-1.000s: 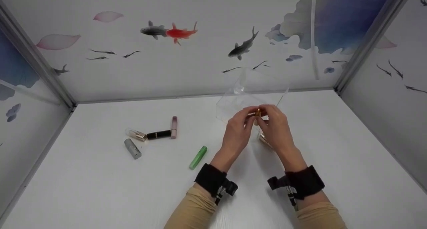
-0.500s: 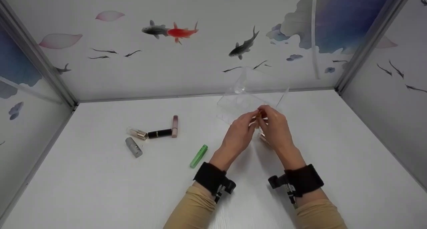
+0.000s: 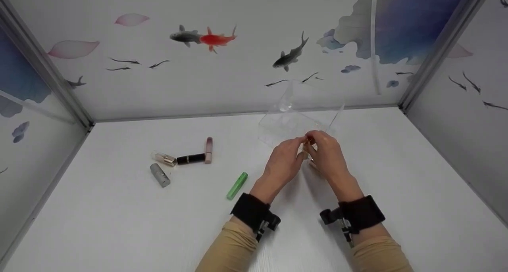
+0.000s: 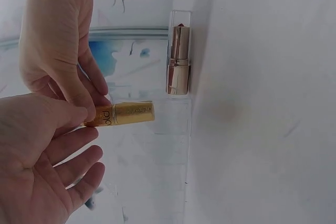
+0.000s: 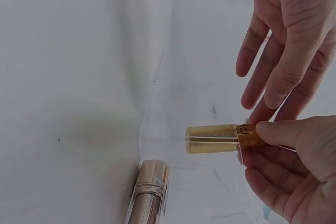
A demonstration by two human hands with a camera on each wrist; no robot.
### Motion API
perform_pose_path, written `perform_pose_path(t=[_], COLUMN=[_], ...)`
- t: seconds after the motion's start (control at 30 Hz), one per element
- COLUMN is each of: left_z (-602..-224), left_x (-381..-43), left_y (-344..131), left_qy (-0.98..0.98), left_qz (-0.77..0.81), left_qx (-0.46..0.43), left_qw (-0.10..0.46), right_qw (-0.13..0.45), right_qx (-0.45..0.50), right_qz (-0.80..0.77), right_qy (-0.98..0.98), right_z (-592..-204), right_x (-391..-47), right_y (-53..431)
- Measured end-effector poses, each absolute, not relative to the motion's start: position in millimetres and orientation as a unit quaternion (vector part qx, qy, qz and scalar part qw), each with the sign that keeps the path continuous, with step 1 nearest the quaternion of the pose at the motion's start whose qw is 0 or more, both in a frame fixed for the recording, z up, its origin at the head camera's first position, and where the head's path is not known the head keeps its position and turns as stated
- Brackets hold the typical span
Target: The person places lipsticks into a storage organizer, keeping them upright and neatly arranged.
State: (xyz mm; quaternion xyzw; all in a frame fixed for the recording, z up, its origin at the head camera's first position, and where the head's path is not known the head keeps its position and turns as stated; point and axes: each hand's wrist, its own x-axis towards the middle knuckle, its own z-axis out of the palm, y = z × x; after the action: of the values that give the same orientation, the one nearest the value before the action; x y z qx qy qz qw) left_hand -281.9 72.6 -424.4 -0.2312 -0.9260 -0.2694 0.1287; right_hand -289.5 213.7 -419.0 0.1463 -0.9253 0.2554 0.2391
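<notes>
A gold lipstick tube (image 3: 307, 139) is held level just above the near edge of a clear plastic box (image 3: 293, 121). My right hand (image 3: 314, 144) pinches one end of it between thumb and fingers (image 5: 273, 129). The tube (image 5: 212, 139) points out over the box. My left hand (image 3: 298, 144) is right beside that end with its fingers (image 5: 252, 51) straight and spread. I cannot tell whether its thumb (image 4: 68, 113) touches the tube (image 4: 131, 114). A second lipstick (image 4: 178, 59) with a rose-gold body and clear cap lies on the table by the box, under my right hand.
On the white table (image 3: 119, 224) to the left lie a green tube (image 3: 237, 186), a grey tube (image 3: 160, 175), a black lipstick (image 3: 189, 159), a pink tube (image 3: 208, 150) and a clear-capped gold one (image 3: 163, 158). Painted panels wall in the back and both sides.
Both hands have sunk a little toward the table with the gold tube. The left hand's fingers have spread away from it. Nothing else has moved.
</notes>
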Motion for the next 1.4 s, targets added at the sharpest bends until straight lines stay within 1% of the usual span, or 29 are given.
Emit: perform_pose_path(t=[0.1,0.17,0.27,0.37,0.47,0.6,0.77,0.97,1.17,1.4], left_z=[-425.3,-426.3,-428.3,-430.6,-432.6,-433.3,-434.7,-435.9,-437.5,-435.1], left_x=[-282.5,-283.0,-283.4,-282.8,-282.1,-281.5,-282.4,-282.5,-282.1,-279.6], left_y=[73.0,73.2,73.7,74.4,75.2,75.9,76.0,76.5,76.7,76.4], left_qy=[-0.928,-0.926,-0.925,-0.929,-0.937,-0.947,-0.948,-0.95,-0.948,-0.94], left_qz=[-0.255,-0.245,-0.226,-0.196,-0.165,-0.124,-0.1,-0.084,-0.084,-0.097], left_qx=[-0.235,-0.241,-0.248,-0.249,-0.247,-0.244,-0.249,-0.252,-0.256,-0.265], left_qw=[0.136,0.154,0.181,0.192,0.186,0.168,0.17,0.165,0.168,0.192], right_qw=[0.233,0.234,0.243,0.253,0.254,0.233,0.202,0.19,0.181,0.174], right_qx=[0.141,0.138,0.133,0.13,0.127,0.116,0.11,0.114,0.122,0.128], right_qz=[0.242,0.23,0.208,0.193,0.187,0.187,0.191,0.185,0.18,0.177], right_qy=[-0.931,-0.935,-0.938,-0.939,-0.941,-0.947,-0.954,-0.957,-0.959,-0.96], right_z=[-419.4,-419.3,-420.2,-421.7,-423.2,-424.1,-423.9,-422.8,-420.4,-413.4], right_x=[-289.7,-290.1,-291.3,-291.1,-290.4,-290.5,-292.4,-293.0,-291.9,-288.4], right_y=[214.0,213.9,213.6,213.2,212.7,212.8,213.7,215.0,216.4,219.4])
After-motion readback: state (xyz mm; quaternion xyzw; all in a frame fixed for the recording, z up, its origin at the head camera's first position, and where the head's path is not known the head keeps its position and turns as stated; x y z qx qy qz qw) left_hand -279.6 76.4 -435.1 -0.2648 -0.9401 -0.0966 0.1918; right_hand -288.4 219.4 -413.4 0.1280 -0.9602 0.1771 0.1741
